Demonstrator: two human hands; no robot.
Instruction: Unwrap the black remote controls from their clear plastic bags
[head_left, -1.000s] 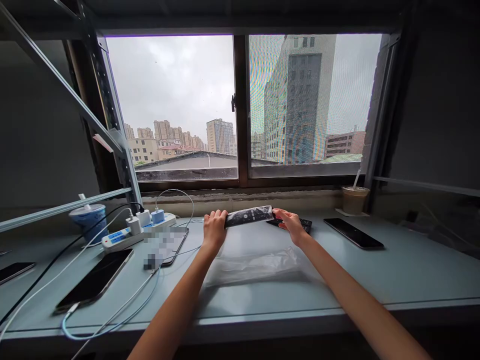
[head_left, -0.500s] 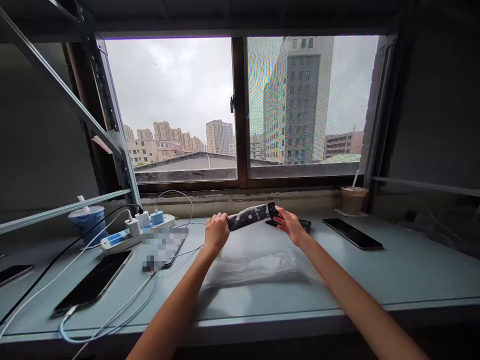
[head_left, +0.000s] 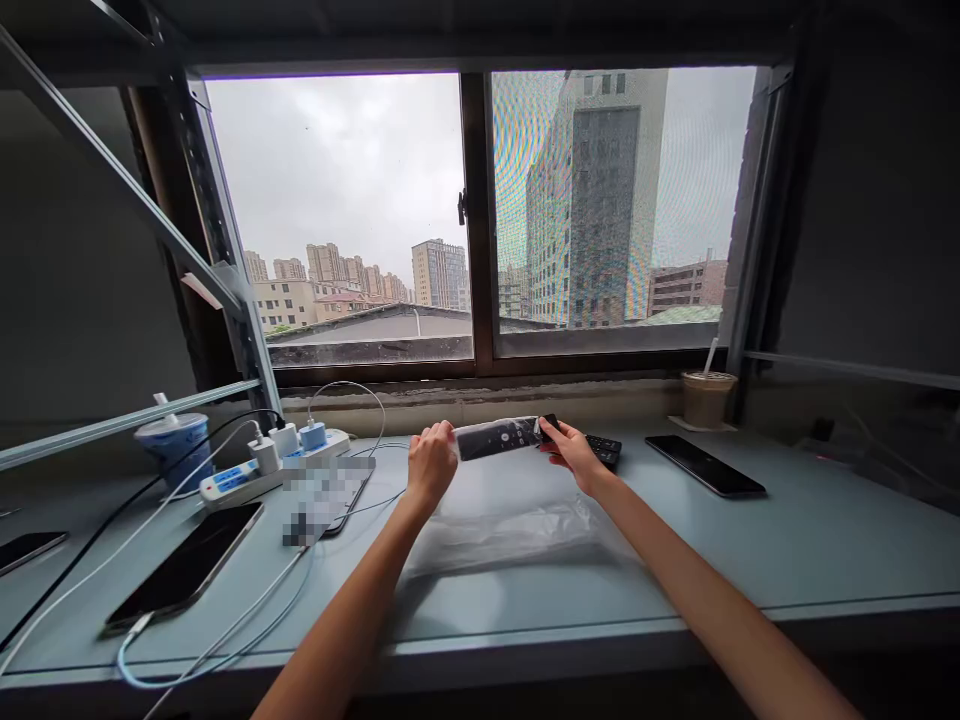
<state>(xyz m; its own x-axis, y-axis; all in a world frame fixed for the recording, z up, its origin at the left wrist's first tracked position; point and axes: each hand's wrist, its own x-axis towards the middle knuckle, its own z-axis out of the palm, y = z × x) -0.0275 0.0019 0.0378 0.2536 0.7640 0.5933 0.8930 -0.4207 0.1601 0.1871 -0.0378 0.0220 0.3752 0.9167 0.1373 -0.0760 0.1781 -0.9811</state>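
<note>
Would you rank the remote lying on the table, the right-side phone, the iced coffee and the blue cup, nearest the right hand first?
1. Unwrapped remote, beside the right hand holding the wrapped remote.
2. Phone, farther right.
3. Iced coffee, back right.
4. Blue cup, far left.

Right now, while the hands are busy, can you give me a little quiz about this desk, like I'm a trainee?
1. True or false: the left hand and the right hand both grip the wrapped remote.
2. What lies on the desk below the hands? A) clear plastic bags B) a book C) a plate
3. Fill in: the cup beside the power strip is coloured ____.
Key: 1 true; 2 A; 3 blue.
</note>
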